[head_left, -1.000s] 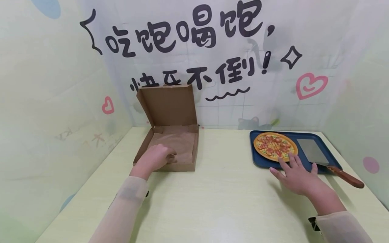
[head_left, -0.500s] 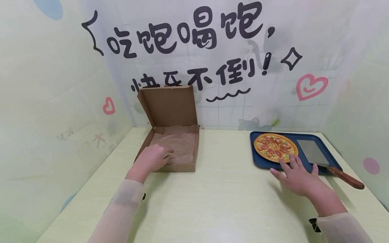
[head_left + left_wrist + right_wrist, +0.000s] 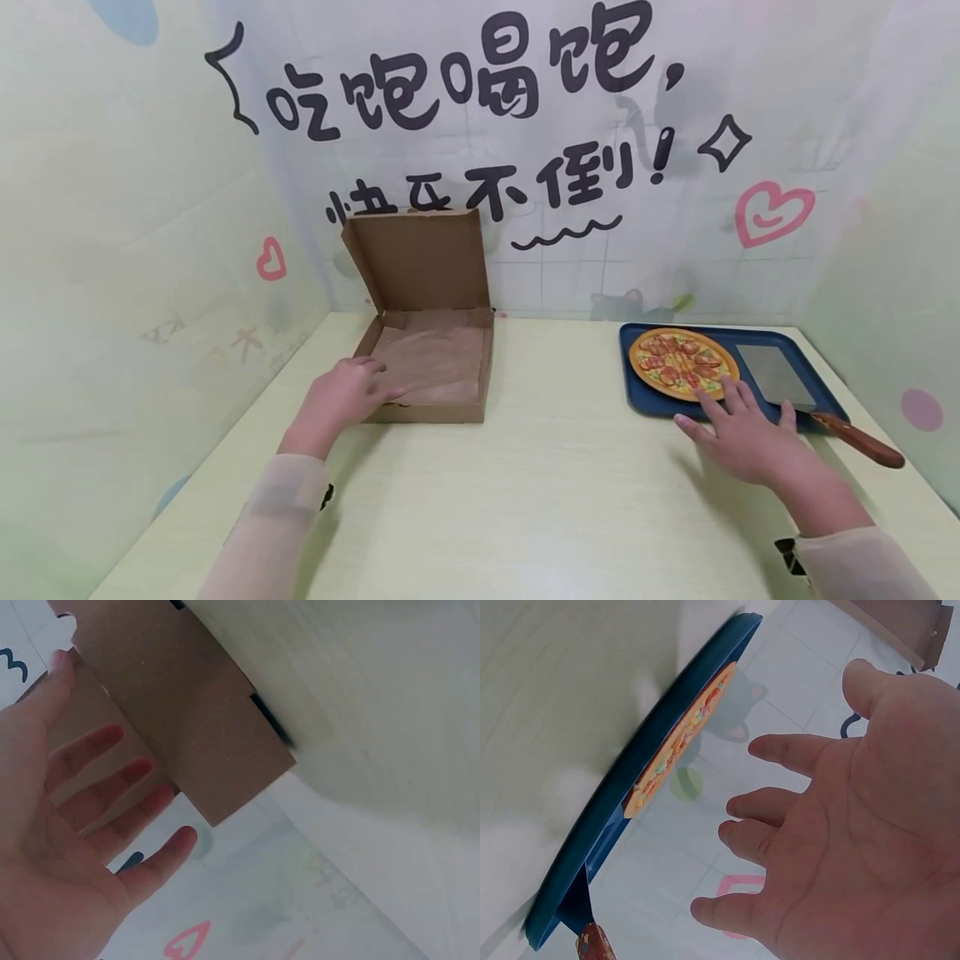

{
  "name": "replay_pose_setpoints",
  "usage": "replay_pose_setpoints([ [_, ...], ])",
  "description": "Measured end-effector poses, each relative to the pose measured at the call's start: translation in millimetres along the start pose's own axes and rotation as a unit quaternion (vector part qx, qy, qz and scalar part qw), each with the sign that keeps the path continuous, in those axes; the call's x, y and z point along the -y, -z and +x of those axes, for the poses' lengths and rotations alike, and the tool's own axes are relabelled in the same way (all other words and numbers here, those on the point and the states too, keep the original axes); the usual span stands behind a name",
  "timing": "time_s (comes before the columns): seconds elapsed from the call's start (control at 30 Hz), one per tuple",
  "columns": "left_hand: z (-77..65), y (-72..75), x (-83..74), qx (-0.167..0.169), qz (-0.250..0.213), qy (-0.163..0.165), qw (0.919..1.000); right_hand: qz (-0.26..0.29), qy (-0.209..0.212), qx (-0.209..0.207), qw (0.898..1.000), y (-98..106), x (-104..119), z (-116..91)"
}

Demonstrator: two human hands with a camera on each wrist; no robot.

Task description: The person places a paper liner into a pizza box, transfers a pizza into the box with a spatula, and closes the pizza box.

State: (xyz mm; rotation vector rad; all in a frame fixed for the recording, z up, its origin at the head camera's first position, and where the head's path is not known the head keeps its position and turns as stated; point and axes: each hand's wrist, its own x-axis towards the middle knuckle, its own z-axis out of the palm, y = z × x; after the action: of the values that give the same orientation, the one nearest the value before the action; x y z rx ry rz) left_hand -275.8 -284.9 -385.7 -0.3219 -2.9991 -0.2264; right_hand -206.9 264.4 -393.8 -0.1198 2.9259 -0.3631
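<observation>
Pale wood-grain table (image 3: pixel 525 517) against a white backdrop (image 3: pixel 573 279) with big black Chinese lettering and a pink heart outline (image 3: pixel 772 214). Brown square cardboard box (image 3: pixel 435 412) sits on the table's left part, raised lid (image 3: pixel 423 262) leaning slightly back, brown paper sheet (image 3: pixel 438 350) lining its floor. Left hand (image 3: pixel 337 400) is at the box's near-left corner, fingers apart and loosely extended, gripping nothing; can't tell whether it touches the cardboard. Dark blue rectangular tray (image 3: pixel 652 404) with rounded corners lies on the table's right part, well apart from the box. Round orange-crusted pizza (image 3: pixel 682 364) with red toppings rests on the tray's left half; flat metal spatula (image 3: pixel 777 375) lies right of it, brown handle (image 3: pixel 858 440) jutting past the near-right edge. Right hand (image 3: pixel 753 437) hovers by the tray's near edge, fingers spread, holding nothing, apart from the pizza in the right wrist view. Pale beige sleeves (image 3: pixel 277 508) cover both forearms.
</observation>
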Motion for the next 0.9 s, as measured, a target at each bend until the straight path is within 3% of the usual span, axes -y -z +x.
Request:
replay_pose_setpoints([
  [0.2,-4.0,2.4,7.5,0.031,-0.02,0.048,0.9982,-0.005,0.005,-0.004,1.0,4.6,-0.6,-2.6],
  [0.37,-6.8,4.3,11.3,0.075,-0.065,0.077,0.9921,-0.024,0.012,-0.011,1.0,10.9,-2.3,-4.4],
  [0.5,-8.7,4.2,13.4,0.104,-0.087,0.08,0.9876,-0.037,0.005,-0.021,0.999,18.6,-7.7,-7.4],
  [0.9,-6.3,6.8,20.6,0.117,-0.101,0.077,0.985,-0.052,-0.012,-0.03,0.998,43.4,-54.0,-18.7],
])
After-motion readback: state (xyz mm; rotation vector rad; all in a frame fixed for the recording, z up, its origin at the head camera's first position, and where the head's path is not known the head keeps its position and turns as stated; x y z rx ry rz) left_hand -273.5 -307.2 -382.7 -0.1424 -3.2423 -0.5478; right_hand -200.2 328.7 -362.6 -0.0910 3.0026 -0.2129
